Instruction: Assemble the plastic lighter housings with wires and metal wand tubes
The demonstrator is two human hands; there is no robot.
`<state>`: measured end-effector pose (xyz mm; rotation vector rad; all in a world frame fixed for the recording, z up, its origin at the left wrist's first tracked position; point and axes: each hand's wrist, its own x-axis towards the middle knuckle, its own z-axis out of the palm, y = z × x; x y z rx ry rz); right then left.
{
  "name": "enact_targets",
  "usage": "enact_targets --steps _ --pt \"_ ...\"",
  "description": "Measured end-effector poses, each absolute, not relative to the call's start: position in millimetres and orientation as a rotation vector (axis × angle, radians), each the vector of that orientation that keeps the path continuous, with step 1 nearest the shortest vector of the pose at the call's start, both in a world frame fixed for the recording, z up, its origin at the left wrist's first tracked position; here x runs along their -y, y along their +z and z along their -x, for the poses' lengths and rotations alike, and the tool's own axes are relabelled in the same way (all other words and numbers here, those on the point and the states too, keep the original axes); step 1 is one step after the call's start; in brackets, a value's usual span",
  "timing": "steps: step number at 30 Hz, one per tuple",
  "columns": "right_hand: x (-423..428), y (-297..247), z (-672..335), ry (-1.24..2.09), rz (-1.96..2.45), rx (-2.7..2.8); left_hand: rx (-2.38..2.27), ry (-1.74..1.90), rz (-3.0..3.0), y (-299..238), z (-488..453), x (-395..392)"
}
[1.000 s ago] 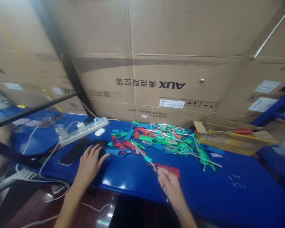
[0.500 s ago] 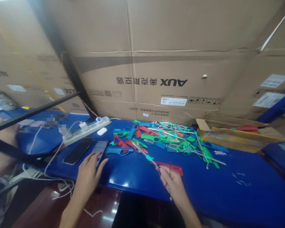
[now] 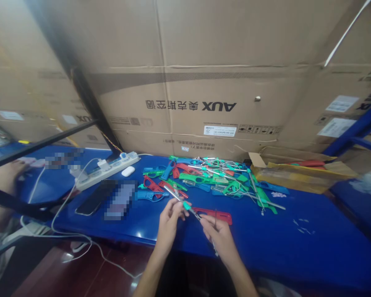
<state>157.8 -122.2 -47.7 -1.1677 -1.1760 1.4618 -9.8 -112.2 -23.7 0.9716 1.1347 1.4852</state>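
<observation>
Teal-handled screwdriver (image 3: 186,206) is just above the table (image 3: 266,243) front edge, left hand (image 3: 169,215) pinching it by the handle, right hand (image 3: 219,236) fingers closed on its tip end; likely light, stiff, thin shaft slippery, so grip the plastic handle

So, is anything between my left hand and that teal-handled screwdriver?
Nothing visible. The left hand pinches the teal-handled screwdriver, and the right hand, holding a thin metal rod, is at its tip. The coloured tool pile lies behind both.
</observation>
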Motion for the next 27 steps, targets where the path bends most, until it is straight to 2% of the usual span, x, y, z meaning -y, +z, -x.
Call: enact_targets --steps 10,27 --pt "120.9 -43.5 -158.2 1.422 1.175 1.140 -0.973 1.483 -0.826 -36.9 5.7 113.7" --pt "126.5 -46.7 -158.2 1.251 1.292 1.070 -1.010 1.362 -0.843 -34.3 3.9 118.3"
